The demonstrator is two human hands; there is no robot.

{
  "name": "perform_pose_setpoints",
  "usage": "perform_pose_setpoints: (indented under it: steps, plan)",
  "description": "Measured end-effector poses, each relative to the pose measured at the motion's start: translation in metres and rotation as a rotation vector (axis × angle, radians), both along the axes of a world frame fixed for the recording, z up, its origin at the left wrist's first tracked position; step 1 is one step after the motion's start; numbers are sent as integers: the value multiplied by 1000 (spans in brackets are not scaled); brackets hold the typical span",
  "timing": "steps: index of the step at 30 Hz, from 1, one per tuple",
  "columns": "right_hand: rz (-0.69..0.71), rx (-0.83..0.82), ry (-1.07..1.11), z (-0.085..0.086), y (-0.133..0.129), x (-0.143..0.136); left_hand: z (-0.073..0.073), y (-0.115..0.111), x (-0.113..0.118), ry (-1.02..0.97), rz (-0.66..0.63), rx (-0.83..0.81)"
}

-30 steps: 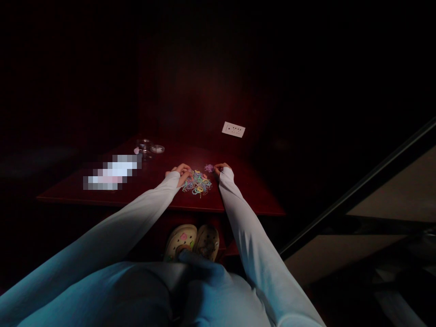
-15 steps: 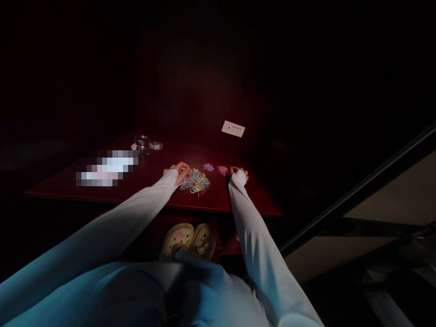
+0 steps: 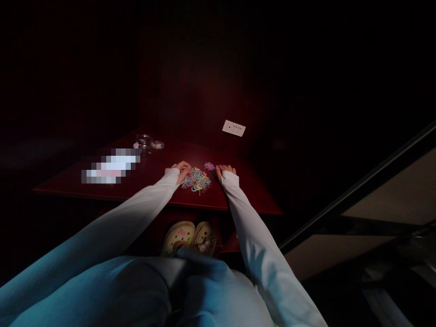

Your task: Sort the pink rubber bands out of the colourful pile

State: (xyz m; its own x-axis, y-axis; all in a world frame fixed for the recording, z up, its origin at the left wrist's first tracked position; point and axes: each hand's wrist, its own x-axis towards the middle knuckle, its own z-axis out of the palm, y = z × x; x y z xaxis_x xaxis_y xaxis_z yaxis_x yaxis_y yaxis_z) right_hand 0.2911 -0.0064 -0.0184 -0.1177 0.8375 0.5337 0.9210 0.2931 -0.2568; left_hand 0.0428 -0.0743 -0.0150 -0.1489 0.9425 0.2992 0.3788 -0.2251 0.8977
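Observation:
A loose heap of small multicoloured elastic hair ties (image 3: 197, 181) lies on the dark red table. At its upper left edge rests my left hand (image 3: 180, 169), fingers bent and closed together, touching the heap; what they hold is too small to make out. My right hand (image 3: 225, 170) is to the right of the heap, fingers curled down close to the tabletop, covering most of a small pink bunch of hair ties. Anything between its fingertips is hidden. Just left of that hand sits a small purple bunch of hair ties (image 3: 209, 166).
Further back on the left stand a clear jar (image 3: 144, 141) and a round lid (image 3: 157, 145). A pixelated bright rectangle (image 3: 112, 167) lies on the left of the table (image 3: 153, 195). A white socket plate (image 3: 234, 128) is on the back wall. Clogs (image 3: 180, 234) show below the table edge.
My right hand has moved left, from beside the pink bunch to over it, near the purple bunch. My left hand stays at the heap's edge. The view has shifted slightly.

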Motion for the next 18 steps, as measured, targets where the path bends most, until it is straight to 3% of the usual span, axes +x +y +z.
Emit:
perform_pose_setpoints:
  steps: [3, 9, 13, 18]
  plan:
    - [89, 14, -76, -2, -4, -16, 4, -3, 0, -36, -15, -45]
    - [62, -78, -5, 0, 2, -19, 2, 0, 0, -104, -47, -63]
    - [54, -43, 75, -1, 2, -15, -4, 4, -3, -154, -64, -46]
    - [-82, -7, 303, -10, -5, -8, -4, 13, -14, -159, 73, 68]
